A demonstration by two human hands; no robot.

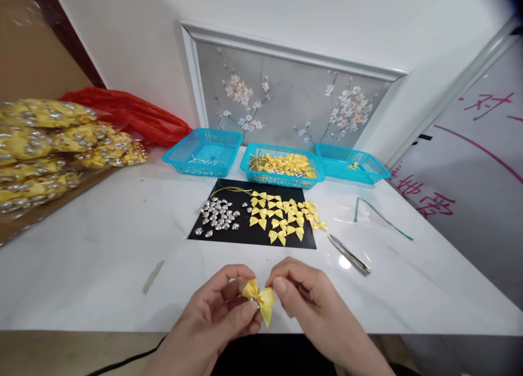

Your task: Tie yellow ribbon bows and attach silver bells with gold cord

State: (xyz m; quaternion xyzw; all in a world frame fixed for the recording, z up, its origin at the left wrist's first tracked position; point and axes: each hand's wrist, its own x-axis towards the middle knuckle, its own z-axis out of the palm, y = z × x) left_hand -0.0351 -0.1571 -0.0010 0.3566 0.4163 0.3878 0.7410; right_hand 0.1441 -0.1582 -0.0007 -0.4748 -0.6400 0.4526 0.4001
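A yellow ribbon bow (261,298) is pinched between the thumb and fingers of my left hand (223,305), above the table's front edge. Something small and silvery shows beside the bow at my left thumb. My right hand (304,291) is closed at the bow's right side, thumb against fingers; what it pinches is hidden. Beyond the hands lies a black mat (245,241). Silver heart-shaped beads (218,215) are heaped on its left part, and several yellow bows (279,223) spread over its right part and past its edge. A gold cord (231,189) lies along the mat's back.
Three blue baskets stand at the back: left with white strips (175,158), middle full of bows (281,181), right with one small bow (371,174). Thread snips (350,254) and a green ribbon (386,219) lie right. Bagged bows (49,147) fill a box at left.
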